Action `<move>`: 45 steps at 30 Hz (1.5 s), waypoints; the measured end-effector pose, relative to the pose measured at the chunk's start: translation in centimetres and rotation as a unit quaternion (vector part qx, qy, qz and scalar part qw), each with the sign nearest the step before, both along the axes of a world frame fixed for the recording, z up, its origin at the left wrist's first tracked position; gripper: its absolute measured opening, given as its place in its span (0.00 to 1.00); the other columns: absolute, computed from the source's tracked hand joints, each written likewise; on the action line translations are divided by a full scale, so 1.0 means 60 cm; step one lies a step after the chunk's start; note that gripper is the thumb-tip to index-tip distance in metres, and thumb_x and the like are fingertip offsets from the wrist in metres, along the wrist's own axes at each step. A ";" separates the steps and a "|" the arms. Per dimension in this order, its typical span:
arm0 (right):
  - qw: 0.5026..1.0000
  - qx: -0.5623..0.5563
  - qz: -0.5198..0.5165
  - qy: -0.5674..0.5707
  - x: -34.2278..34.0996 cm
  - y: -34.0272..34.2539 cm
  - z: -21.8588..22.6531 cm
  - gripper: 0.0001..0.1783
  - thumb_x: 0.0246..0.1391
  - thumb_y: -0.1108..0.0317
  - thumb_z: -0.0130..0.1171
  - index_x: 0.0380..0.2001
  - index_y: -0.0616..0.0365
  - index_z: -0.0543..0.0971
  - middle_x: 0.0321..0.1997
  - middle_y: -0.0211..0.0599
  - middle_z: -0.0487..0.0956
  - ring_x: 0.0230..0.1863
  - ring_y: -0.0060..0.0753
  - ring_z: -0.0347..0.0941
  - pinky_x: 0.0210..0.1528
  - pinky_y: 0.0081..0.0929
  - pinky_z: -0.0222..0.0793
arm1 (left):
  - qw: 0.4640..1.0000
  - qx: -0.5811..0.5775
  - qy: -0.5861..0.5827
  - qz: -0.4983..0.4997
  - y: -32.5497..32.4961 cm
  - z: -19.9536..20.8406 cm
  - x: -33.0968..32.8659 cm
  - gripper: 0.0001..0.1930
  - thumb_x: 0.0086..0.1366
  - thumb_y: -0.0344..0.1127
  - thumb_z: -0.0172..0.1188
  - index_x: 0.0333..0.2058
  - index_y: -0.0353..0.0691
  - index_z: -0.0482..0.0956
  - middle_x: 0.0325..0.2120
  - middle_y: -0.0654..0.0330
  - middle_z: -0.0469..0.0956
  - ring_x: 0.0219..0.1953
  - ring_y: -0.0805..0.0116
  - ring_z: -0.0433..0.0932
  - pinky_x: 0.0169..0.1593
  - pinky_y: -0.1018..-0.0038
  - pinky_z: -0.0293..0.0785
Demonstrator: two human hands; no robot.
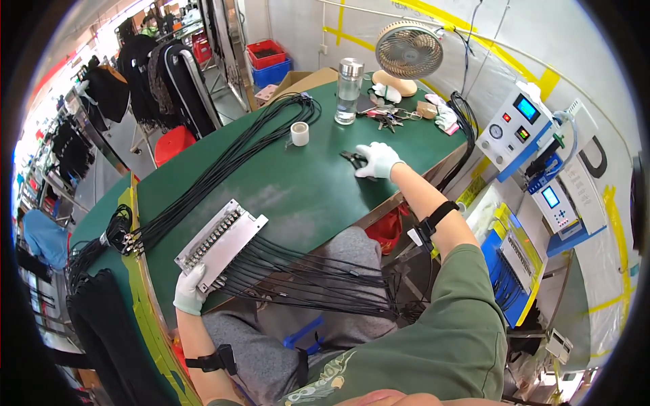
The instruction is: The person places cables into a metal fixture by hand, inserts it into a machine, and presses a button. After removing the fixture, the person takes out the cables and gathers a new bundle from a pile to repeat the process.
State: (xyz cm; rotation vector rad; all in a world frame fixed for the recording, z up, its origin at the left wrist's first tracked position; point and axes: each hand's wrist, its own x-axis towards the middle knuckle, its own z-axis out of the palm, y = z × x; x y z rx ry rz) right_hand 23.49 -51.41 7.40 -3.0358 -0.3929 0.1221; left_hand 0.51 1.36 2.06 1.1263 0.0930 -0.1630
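Note:
My left hand, in a white glove, grips the lower left corner of a silver metal cable fixture. A row of round metal connectors runs along this fixture, which lies tilted at the table's near edge. Many thin black cables fan out from it to the right, over my lap. My right hand, also gloved, is closed around small dark pliers at the right of the green table. Its fingers partly cover them, so their jaws are hard to make out.
A long bundle of black cables crosses the table's left side. A white tape roll, a glass bottle, scattered hand tools and a fan stand farther back. Blue-and-white machines with screens are at the right.

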 end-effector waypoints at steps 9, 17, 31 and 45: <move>0.932 0.302 -0.195 -0.053 -0.234 -0.144 0.006 0.26 0.51 0.51 0.58 0.45 0.62 0.80 0.44 0.53 0.83 0.48 0.50 0.80 0.50 0.40 0.74 | 1.000 0.013 0.013 0.002 0.010 -0.011 0.004 0.26 0.68 0.36 0.60 0.62 0.35 0.68 0.53 0.52 0.77 0.51 0.56 0.81 0.53 0.58 0.81; 0.881 0.023 -0.458 -0.115 -0.586 -0.487 0.029 0.29 0.47 0.58 0.65 0.56 0.48 0.80 0.47 0.47 0.81 0.46 0.46 0.80 0.53 0.36 0.74 | 0.999 0.038 0.027 -0.003 0.013 -0.010 0.007 0.25 0.69 0.39 0.60 0.61 0.39 0.69 0.52 0.56 0.79 0.50 0.62 0.81 0.49 0.64 0.82; 0.822 -0.245 -0.514 -0.008 -0.612 -0.503 -0.007 0.32 0.49 0.50 0.58 0.62 0.30 0.76 0.55 0.39 0.76 0.57 0.44 0.71 0.53 0.47 0.66 | 0.998 0.047 0.041 0.019 0.016 -0.013 0.008 0.28 0.68 0.39 0.61 0.63 0.39 0.66 0.53 0.55 0.77 0.49 0.61 0.81 0.45 0.63 0.84; 0.817 -0.287 -0.500 0.004 -0.601 -0.483 -0.010 0.29 0.53 0.50 0.56 0.60 0.34 0.76 0.56 0.38 0.77 0.58 0.43 0.70 0.53 0.49 0.67 | 0.998 0.044 0.035 0.011 0.016 -0.009 0.005 0.28 0.68 0.39 0.61 0.64 0.38 0.66 0.54 0.55 0.77 0.50 0.62 0.81 0.47 0.64 0.83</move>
